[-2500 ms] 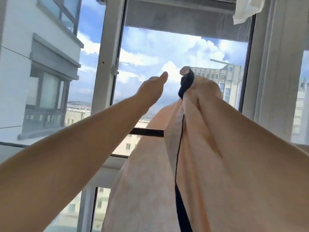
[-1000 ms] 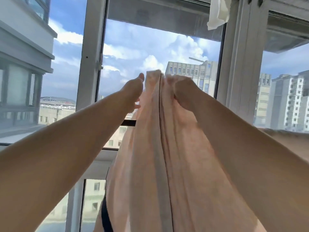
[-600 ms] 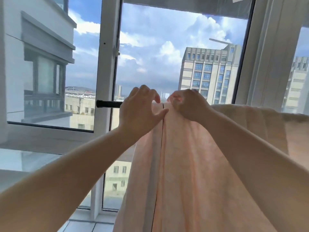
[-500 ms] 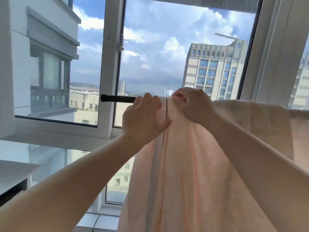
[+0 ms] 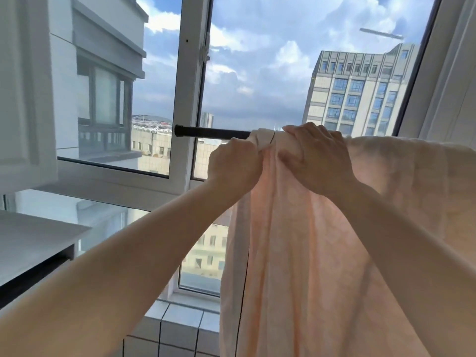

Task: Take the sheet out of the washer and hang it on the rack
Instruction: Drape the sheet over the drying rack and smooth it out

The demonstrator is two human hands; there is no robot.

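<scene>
A pale peach sheet (image 5: 296,253) with a thin dark seam hangs over a black rack rod (image 5: 211,132) that runs across the window. The sheet drapes down in long folds and spreads along the rod to the right. My left hand (image 5: 233,167) is closed on the sheet's left edge just below the rod. My right hand (image 5: 318,157) grips the bunched cloth at the top, where it wraps over the rod. The bare end of the rod sticks out to the left of my hands.
A white window frame (image 5: 192,81) stands right behind the rod. A white cabinet (image 5: 25,86) hangs at the upper left above a white counter (image 5: 31,240). A tiled sill (image 5: 175,320) lies below the window. Buildings and sky fill the glass.
The sheet was lifted high, then brought down over the rod. My hands followed it down and closed on the cloth at the rod; the view tilted lower.
</scene>
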